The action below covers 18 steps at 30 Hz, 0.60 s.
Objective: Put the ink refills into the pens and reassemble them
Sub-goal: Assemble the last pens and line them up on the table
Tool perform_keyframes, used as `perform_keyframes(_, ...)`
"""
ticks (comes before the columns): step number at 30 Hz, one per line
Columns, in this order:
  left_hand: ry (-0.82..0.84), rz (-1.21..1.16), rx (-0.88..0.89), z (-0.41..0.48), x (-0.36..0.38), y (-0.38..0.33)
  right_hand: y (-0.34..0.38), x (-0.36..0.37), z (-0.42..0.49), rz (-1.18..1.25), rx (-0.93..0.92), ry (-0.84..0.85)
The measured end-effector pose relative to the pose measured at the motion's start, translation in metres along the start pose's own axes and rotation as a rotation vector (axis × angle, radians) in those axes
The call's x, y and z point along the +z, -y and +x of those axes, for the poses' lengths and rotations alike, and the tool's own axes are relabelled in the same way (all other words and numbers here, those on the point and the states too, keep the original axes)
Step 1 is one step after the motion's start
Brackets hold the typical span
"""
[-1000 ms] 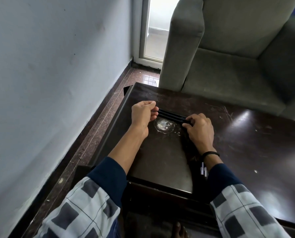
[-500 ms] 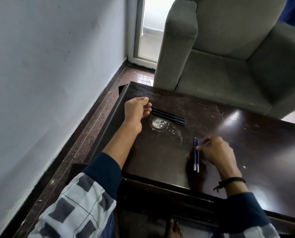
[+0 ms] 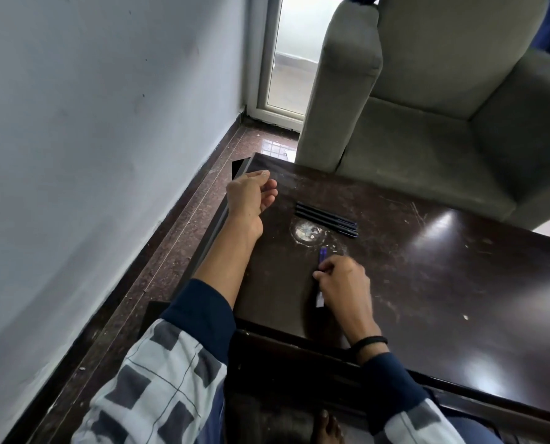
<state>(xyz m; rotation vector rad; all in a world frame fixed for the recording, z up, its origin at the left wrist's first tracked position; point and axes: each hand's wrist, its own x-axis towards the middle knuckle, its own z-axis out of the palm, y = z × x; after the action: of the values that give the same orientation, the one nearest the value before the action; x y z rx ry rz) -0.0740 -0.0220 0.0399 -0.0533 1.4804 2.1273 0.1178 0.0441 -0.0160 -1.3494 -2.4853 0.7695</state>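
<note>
On a dark wooden table (image 3: 427,267), three black pen barrels (image 3: 326,219) lie side by side, touching, just beyond a round whitish mark. Nearer the person, the right hand (image 3: 344,283) pinches blue ink refills (image 3: 321,261) between its fingertips; their exact number is hidden by the fingers. The left hand (image 3: 249,195) hovers left of the barrels, loosely curled and holding nothing.

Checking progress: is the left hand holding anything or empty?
Empty. The left hand hovers, loosely curled, beside the black pens, apart from them, nothing showing in its palm; the right hand grips the blue refills.
</note>
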Motion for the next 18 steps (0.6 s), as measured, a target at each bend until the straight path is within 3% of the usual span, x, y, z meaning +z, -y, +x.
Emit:
perform_keyframes(8,-0.011,-0.030,-0.004,0.002,-0.004,-0.002,0.067,0.052,-0.001,0.045,-0.136,0.019)
perform_keyframes(18,-0.014,-0.039,0.002,0.003,-0.005,-0.002,0.076,0.062,-0.002,0.096,-0.149,-0.013)
